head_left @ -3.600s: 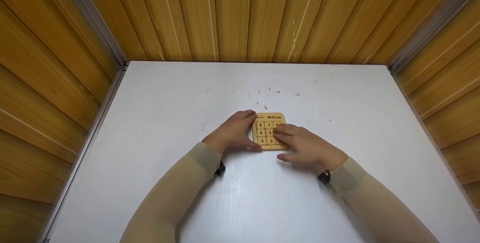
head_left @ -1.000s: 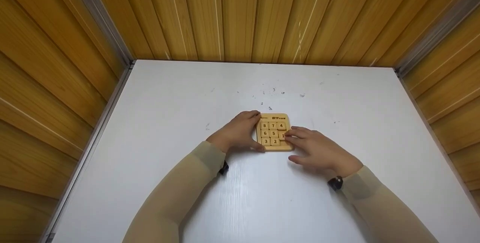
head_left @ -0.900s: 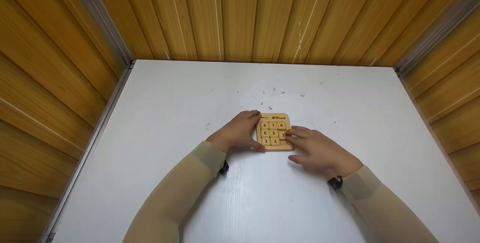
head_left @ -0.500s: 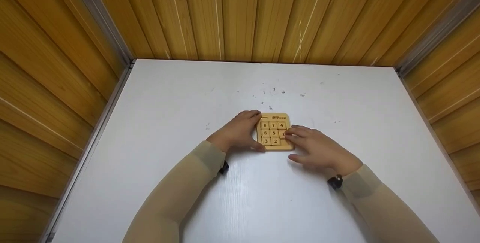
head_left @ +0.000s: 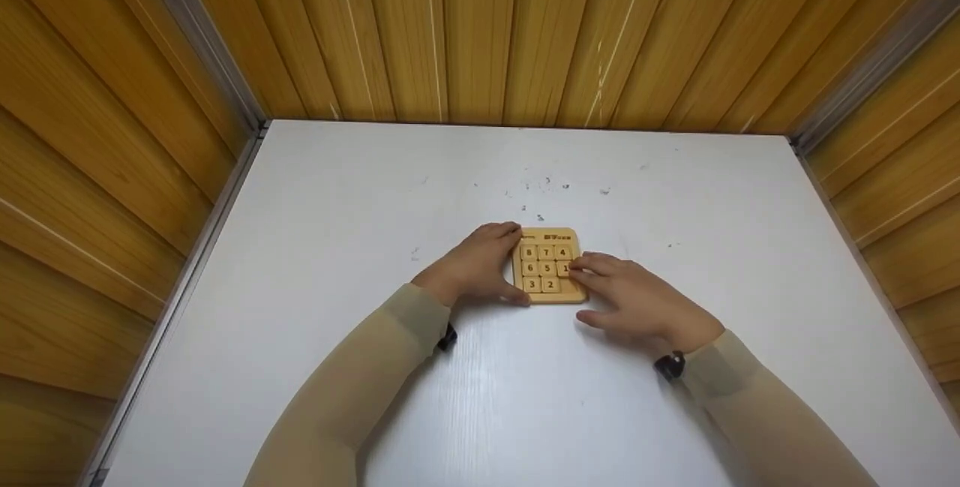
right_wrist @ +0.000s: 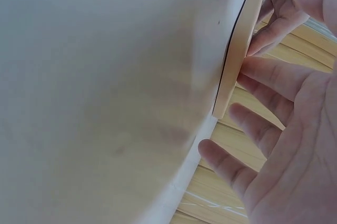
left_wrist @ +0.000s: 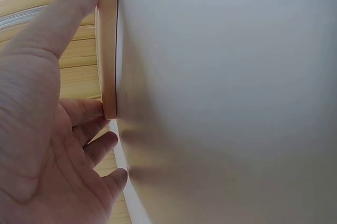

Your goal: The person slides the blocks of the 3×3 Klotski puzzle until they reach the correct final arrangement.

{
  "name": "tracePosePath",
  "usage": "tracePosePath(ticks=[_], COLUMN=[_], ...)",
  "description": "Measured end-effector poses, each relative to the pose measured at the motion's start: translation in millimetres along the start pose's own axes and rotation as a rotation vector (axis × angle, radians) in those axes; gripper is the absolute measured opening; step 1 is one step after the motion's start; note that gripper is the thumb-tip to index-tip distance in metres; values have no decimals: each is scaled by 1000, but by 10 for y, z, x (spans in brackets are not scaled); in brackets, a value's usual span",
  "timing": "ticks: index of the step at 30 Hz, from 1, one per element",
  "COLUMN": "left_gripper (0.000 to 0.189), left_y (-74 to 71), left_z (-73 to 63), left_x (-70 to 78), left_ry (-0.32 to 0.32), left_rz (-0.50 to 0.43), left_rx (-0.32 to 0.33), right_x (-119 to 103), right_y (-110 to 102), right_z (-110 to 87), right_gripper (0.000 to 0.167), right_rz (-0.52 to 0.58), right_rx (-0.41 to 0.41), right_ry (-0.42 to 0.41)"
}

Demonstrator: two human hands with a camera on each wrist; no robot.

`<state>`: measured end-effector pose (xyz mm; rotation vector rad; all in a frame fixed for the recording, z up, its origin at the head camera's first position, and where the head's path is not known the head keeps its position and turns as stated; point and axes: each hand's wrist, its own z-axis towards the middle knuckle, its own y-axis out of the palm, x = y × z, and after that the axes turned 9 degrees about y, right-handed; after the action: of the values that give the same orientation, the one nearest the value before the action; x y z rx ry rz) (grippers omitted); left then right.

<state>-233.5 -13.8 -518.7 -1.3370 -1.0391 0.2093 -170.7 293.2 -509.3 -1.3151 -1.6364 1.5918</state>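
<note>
The number board (head_left: 555, 298) lies flat on the white table (head_left: 360, 209), near the middle and between the two hands. The left hand (head_left: 478, 262) grips its left side: the thumb bears on the near left corner and the fingertips on the far left corner. In the left wrist view the thumb and index finger touch the board's edge, with the remaining fingers loosely bent and clear of it.

The right hand (head_left: 628, 296) is at the board's right side, fingers extended and slightly bent, fingertips touching tile 1 (head_left: 564, 269). Its thumb stands apart from the board; no pinch is evident.

Tiles read by rows, far to near: tile 8 (head_left: 529, 252), tile 7 (head_left: 546, 252), tile 4 (head_left: 562, 252); tile 6 (head_left: 529, 268), tile 5 (head_left: 547, 268), tile 1; tile 3 (head_left: 532, 284), tile 2 (head_left: 550, 284). A bare recess (head_left: 568, 287) occupies the near right position, beside tile 2. Printing on the far rim is too small to read.

Both arms wear beige sleeves (head_left: 337, 389); a black wrist device (head_left: 670, 365) shows at the right wrist, and another dark device (head_left: 448, 337) at the left. Dark marks (head_left: 540, 217) speckle the table beyond the board. Wood-patterned panels (head_left: 480, 37) enclose the table's far edge and both sides.
</note>
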Motion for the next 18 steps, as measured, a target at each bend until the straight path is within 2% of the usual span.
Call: tracePosePath(ticks=[9, 18], left_gripper=[130, 129], left_y=[4, 16], left_z=[12, 1], left_x=[-2, 7], left_ry=[-9, -14], left_rz=[20, 25], left_rx=[6, 13], right_x=[-16, -137], right_y=[-12, 18], right_z=[-14, -66], right_gripper=[76, 77], right_rz=[2, -16], right_rx=[0, 43], right_ry=[2, -57])
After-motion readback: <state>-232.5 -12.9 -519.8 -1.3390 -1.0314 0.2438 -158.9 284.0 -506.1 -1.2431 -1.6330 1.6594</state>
